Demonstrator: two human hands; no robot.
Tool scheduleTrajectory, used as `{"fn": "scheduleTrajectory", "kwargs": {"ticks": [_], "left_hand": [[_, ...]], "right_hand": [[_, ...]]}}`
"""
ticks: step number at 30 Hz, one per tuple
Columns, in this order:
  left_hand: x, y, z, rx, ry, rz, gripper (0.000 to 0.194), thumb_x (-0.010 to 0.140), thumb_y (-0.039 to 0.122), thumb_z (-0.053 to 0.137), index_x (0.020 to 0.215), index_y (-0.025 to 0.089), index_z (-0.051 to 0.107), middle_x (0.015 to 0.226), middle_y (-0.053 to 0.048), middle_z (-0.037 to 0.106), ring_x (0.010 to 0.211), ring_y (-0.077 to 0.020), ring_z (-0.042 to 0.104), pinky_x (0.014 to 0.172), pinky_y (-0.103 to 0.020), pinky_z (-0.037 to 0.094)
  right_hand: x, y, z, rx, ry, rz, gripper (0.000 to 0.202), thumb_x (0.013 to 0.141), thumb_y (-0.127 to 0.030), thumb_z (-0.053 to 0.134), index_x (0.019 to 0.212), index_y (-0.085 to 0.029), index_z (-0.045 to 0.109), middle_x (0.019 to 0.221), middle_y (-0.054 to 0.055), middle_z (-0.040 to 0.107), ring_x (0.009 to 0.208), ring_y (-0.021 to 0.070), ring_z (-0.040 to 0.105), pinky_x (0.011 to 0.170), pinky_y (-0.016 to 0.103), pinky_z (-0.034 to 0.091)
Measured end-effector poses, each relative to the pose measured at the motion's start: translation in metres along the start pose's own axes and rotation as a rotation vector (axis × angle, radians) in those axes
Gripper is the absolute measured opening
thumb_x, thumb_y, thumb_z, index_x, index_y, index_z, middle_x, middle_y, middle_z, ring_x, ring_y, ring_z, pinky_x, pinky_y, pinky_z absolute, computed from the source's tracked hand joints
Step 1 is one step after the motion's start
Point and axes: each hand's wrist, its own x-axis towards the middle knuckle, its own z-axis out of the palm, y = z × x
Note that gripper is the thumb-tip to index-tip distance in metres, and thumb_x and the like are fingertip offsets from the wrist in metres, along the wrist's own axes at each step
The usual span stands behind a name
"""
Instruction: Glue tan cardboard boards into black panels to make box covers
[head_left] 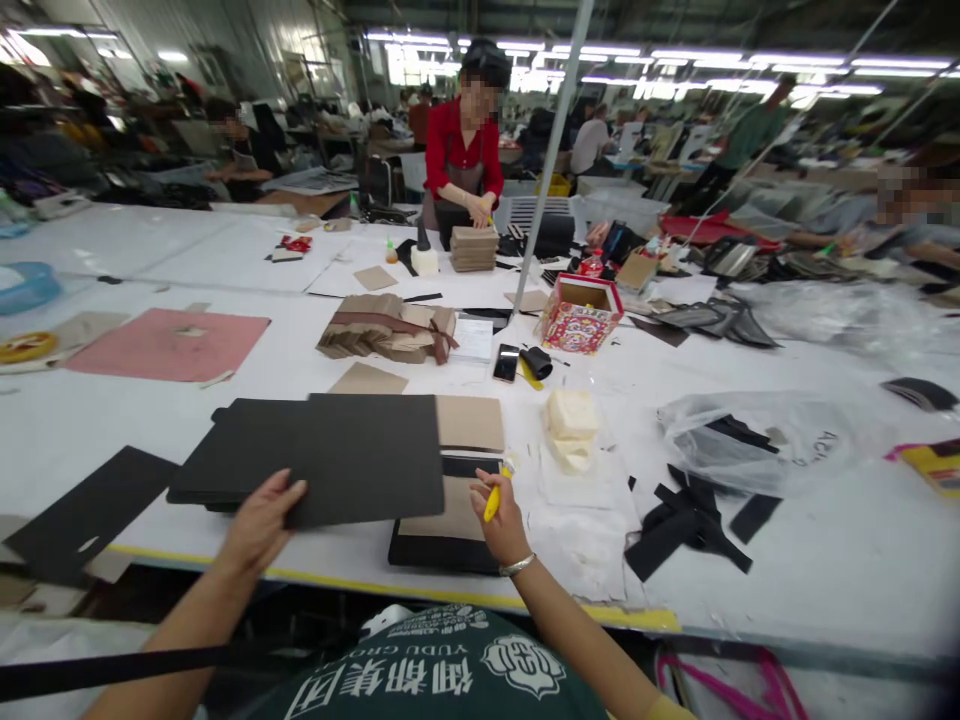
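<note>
My left hand (262, 515) grips the near edge of a black panel (371, 455), thumb on top, lifted over a stack of similar black panels (232, 450). In my right hand (501, 520) is a small brush with a yellow handle (492, 503), its bristle end pointing away from me. Under that hand lie a beige board (442, 510) and a black panel (427, 553). Another beige board (471, 422) shows just beyond, partly covered by the lifted panel. To the right, a cream-coloured block-shaped container (571, 415) stands on a pale sheet.
Black strips (690, 525) and a clear plastic bag (750, 440) lie on the right. Farther back are a patterned box (582, 315), a phone (506, 363) and a tied bundle of beige pieces (386, 328). A pink sheet (169, 343) lies left. A co-worker in red (465, 150) stands across the table.
</note>
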Motion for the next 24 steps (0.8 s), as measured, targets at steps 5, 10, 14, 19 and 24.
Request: {"fn": "scheduleTrajectory", "kwargs": {"ticks": [5,10,14,19,24], "left_hand": [[-0.013,-0.053,0.115,-0.2,-0.35,0.035,0.049,0.069,0.052,0.053,0.1,0.013,0.051,0.088,-0.008,0.066,0.082,-0.0212,0.062,0.071,-0.033,0.05],[-0.011,-0.098,0.133,0.371,-0.291,0.177,0.026,0.074,0.044,0.047,0.075,0.018,0.051,0.065,0.0,0.059,0.064,-0.0157,0.056,0.062,-0.027,0.042],[-0.001,-0.108,0.124,0.617,-0.296,0.222,0.024,0.075,0.042,0.046,0.068,0.019,0.049,0.057,0.002,0.054,0.056,-0.0128,0.051,0.055,-0.023,0.035],[0.005,-0.106,0.119,0.688,-0.319,0.199,0.028,0.075,0.046,0.045,0.068,0.019,0.048,0.056,0.003,0.053,0.055,-0.0137,0.052,0.054,-0.023,0.034],[0.016,-0.102,0.119,0.751,-0.37,0.218,0.038,0.072,0.048,0.049,0.094,0.017,0.052,0.085,-0.007,0.062,0.077,-0.021,0.06,0.068,-0.03,0.042]], "right_hand": [[0.007,0.035,-0.012,-0.244,0.211,0.127,0.027,0.077,-0.039,0.051,0.093,-0.019,0.042,0.088,0.005,0.059,0.073,0.0168,0.059,0.066,0.029,0.047],[0.002,0.075,-0.027,-0.557,0.013,0.107,0.017,0.081,-0.028,0.043,0.095,-0.018,0.045,0.071,0.0,0.055,0.06,0.0149,0.055,0.057,0.025,0.041],[0.002,0.082,-0.019,-0.735,-0.037,0.074,0.018,0.083,-0.025,0.042,0.098,-0.019,0.048,0.078,0.003,0.057,0.067,0.0156,0.057,0.057,0.023,0.039],[0.009,0.083,-0.015,-0.819,-0.063,0.084,0.019,0.083,-0.026,0.045,0.1,-0.019,0.048,0.082,0.005,0.058,0.067,0.016,0.057,0.055,0.023,0.038],[0.011,0.084,-0.021,-0.814,-0.069,0.156,0.019,0.081,-0.024,0.048,0.099,-0.019,0.046,0.075,0.003,0.058,0.067,0.0162,0.058,0.055,0.022,0.036]]}}
